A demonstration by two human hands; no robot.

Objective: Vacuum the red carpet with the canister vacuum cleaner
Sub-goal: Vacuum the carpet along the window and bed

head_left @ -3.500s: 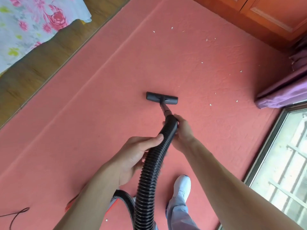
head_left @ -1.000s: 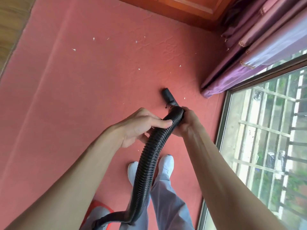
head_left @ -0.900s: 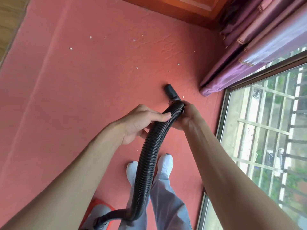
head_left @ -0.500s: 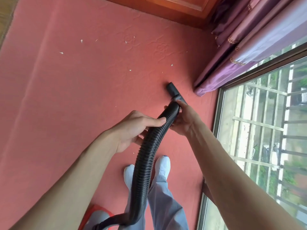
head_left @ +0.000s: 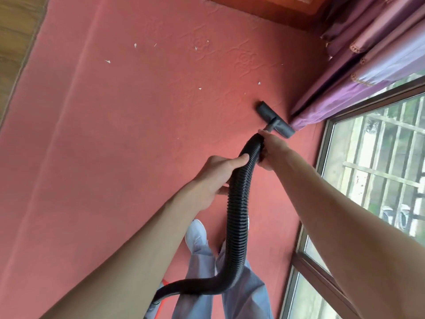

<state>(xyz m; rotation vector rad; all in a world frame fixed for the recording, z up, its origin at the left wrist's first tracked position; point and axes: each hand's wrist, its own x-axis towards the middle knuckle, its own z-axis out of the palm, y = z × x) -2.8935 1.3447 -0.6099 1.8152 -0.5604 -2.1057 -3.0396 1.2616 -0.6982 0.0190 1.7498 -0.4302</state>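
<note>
Your right hand (head_left: 271,150) gripped the hose (head_left: 236,215) at its stiffer front end, the nozzle (head_left: 274,119) just ahead on the carpet (head_left: 138,134), while your left hand (head_left: 218,174) clasped the probably light, floppy ribbing behind it.

nozzle (head_left: 276,119) on carpet (head_left: 115,157), just left of curtain (head_left: 358,72) foot | right hand (head_left: 272,150) gripped hose (head_left: 238,215) end behind nozzle | left hand (head_left: 218,176) gripped hose nearer the person | scraps (head_left: 107,61) on carpet, left of and beyond nozzle | window (head_left: 379,169) right of carpet | floor (head_left: 13,42) at far left
</note>
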